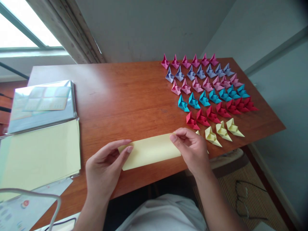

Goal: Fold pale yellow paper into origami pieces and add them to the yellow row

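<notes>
A pale yellow strip of paper stretches between my two hands above the table's front edge. My left hand pinches its left end between thumb and fingers. At the other end, my right hand grips the upper right corner the same way. Just beyond my right hand stand several yellow folded paper boats, one of them partly hidden by that hand. Behind them run rows of similar folded pieces: red, turquoise, pink, purple and magenta.
Yellow paper sheets lie stacked on the left of the wooden table, below a clear-covered folder. A printed sheet and a white curved tube are at the near left. A stool stands under the right edge.
</notes>
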A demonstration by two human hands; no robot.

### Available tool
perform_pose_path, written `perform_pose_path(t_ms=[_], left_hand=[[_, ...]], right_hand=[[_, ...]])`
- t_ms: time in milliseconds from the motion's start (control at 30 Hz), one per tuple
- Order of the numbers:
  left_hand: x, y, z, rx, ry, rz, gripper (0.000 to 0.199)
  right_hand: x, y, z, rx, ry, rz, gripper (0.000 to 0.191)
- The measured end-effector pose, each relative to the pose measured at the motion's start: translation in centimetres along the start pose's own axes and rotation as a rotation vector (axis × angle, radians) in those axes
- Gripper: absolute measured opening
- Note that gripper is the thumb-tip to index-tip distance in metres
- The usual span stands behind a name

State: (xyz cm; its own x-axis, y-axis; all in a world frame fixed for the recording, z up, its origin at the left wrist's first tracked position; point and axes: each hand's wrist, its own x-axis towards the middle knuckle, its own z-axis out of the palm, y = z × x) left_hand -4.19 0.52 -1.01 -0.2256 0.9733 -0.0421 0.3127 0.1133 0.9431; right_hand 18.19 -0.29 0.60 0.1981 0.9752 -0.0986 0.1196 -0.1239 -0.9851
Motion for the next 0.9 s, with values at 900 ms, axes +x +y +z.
perform_pose_path(t_ms=[900], left_hand=[[-0.1, 0.5, 0.0, -0.028, 0.02, -0.019, 0.016]], right_hand=[[-0.2, -0.5, -0.4, -0.093, 0.043, -0.087, 0.01]])
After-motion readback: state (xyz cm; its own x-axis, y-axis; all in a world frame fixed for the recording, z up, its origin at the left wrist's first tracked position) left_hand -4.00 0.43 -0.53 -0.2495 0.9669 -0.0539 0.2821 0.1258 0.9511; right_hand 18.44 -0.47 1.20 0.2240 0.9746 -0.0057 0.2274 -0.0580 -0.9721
